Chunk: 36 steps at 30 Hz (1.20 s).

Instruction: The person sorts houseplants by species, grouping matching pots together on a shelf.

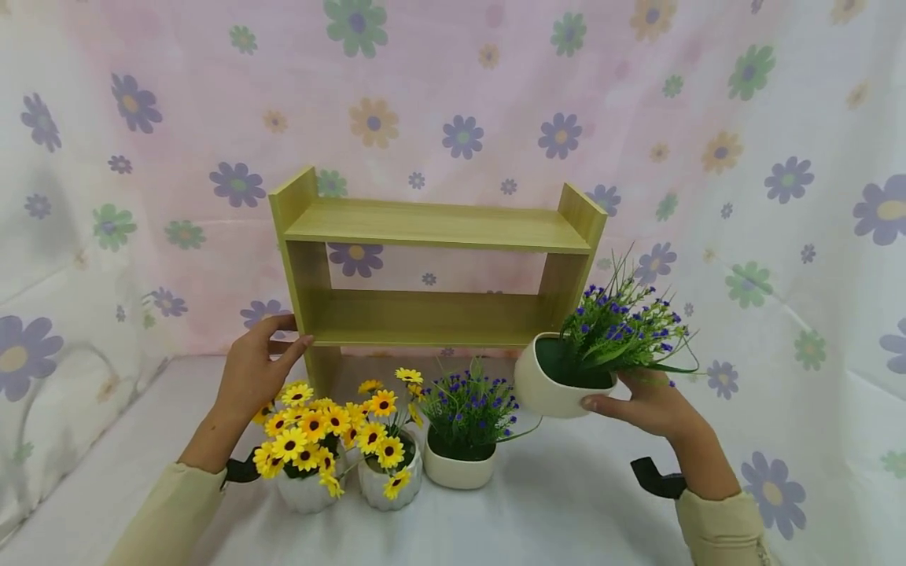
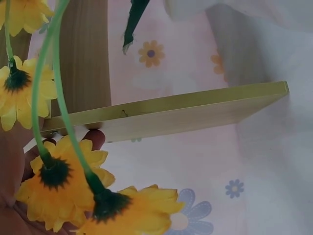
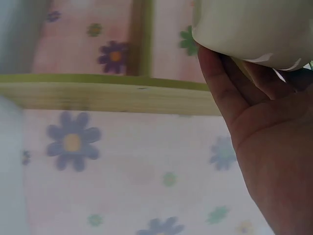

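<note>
My left hand [image 1: 253, 368] holds the left side panel of a two-tier wooden shelf [image 1: 432, 224], thumb at its front edge. In the left wrist view a fingertip [image 2: 96, 138] shows at the panel [image 2: 195, 110], partly behind yellow flowers. With my right hand [image 1: 654, 405] I hold a cream pot [image 1: 555, 399] of purple flowers, tilted, off the table by the shelf's lower right. The right wrist view shows the fingers [image 3: 222, 85] under the pot [image 3: 254, 32]; their far ends are hidden.
In front of the shelf stand two white pots of yellow flowers [image 1: 311, 428] and a cream pot [image 1: 460, 470] with purple flowers. All rest on a white-covered table [image 1: 566, 511]. Behind hangs a flower-print cloth [image 1: 460, 79].
</note>
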Available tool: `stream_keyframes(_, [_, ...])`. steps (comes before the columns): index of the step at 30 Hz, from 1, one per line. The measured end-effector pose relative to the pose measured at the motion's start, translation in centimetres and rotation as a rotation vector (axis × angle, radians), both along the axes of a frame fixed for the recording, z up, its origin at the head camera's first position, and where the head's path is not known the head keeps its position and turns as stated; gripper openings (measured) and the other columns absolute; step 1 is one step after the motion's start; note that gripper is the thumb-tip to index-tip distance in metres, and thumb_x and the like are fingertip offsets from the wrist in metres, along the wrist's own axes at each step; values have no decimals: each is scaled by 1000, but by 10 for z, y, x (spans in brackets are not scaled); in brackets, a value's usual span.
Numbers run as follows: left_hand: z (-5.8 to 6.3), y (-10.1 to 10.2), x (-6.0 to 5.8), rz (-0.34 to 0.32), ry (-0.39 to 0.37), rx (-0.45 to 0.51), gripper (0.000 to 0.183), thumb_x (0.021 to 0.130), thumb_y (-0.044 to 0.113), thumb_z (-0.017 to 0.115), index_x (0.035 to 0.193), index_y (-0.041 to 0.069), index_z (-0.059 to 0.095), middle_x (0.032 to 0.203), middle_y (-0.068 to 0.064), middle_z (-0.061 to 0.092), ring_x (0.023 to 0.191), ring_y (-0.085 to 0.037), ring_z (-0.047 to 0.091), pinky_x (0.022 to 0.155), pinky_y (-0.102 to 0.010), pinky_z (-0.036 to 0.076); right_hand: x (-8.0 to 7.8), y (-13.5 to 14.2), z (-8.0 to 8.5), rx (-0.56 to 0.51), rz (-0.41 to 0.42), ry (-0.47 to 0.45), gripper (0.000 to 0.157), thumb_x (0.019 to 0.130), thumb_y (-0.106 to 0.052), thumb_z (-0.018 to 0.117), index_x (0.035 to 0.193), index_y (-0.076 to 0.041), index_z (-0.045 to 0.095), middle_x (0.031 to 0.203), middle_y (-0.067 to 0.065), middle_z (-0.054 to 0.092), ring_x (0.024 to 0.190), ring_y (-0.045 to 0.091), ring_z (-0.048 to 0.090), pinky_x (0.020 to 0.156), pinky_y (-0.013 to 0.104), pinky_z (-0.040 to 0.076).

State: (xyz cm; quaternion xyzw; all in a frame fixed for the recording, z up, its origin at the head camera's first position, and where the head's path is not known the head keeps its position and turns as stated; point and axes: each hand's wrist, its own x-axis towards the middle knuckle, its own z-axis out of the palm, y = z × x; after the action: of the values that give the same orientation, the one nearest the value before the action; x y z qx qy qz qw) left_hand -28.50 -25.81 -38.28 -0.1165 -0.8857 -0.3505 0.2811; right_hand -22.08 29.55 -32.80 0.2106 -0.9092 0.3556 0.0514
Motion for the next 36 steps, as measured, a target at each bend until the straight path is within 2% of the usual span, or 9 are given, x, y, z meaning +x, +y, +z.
stream_keyframes(4, [1,-2,0,5,4,0,47,106,26,69,143,-1,60,136,-26,66,101,-48,75,85,-66,60,-7,-9,43,-32,111,111,96,91,-12,83,167,-3,25,166,24,38,155,48,31,115,75,34])
stream_keyframes(7, [2,-2,-1,7,5,0,47,106,27,68,143,-1,59,138,-26,65,103,-48,75,86,-66,60,-17,-16,76,-124,230,215,93,88,4,81,166,-9,31,162,12,47,155,27,38,124,50,38])
stream_keyframes(10, [3,-1,-1,4,-2,1,48,107,27,68,144,-1,58,139,-26,64,104,-48,74,86,-66,60,-28,-23,109,-256,365,264,88,86,14,76,162,-11,38,156,5,53,149,14,45,122,25,38])
stream_keyframes(14, [3,1,-1,2,1,4,47,106,27,68,143,-2,59,139,-26,64,104,-48,75,87,-66,60,-43,-33,150,-375,448,269,76,87,13,76,155,-9,48,149,11,57,141,22,53,118,22,42])
stream_keyframes(18, [4,1,-1,-1,15,4,47,106,26,68,143,-2,59,139,-27,64,103,-48,75,86,-66,60,-54,-39,181,-339,329,260,77,90,2,80,157,-15,46,154,10,54,146,25,50,115,23,46])
stream_keyframes(22, [3,1,1,-1,17,5,47,106,25,69,143,-2,59,138,-27,65,103,-48,75,86,-66,60,-69,-42,197,-299,269,231,81,92,-4,79,161,-21,40,162,4,47,152,26,42,107,22,52])
stream_keyframes(26, [3,0,1,3,15,4,47,106,25,69,143,-2,59,138,-27,65,103,-48,74,86,-66,60,-85,-44,201,-302,296,211,79,94,-5,76,161,-20,39,161,6,47,148,25,46,98,19,57])
stream_keyframes(30, [2,0,1,3,18,6,47,106,24,69,143,-3,59,137,-27,65,102,-48,74,86,-67,60,-100,-45,202,-230,226,181,75,97,-13,75,162,-23,39,161,5,47,143,23,51,100,19,54])
stream_keyframes(36, [-1,1,1,-8,22,7,46,106,23,69,142,-3,59,137,-27,65,101,-48,75,86,-67,60,-118,-43,199,-86,88,125,76,99,-32,75,164,-16,39,166,8,43,149,30,47,122,45,42])
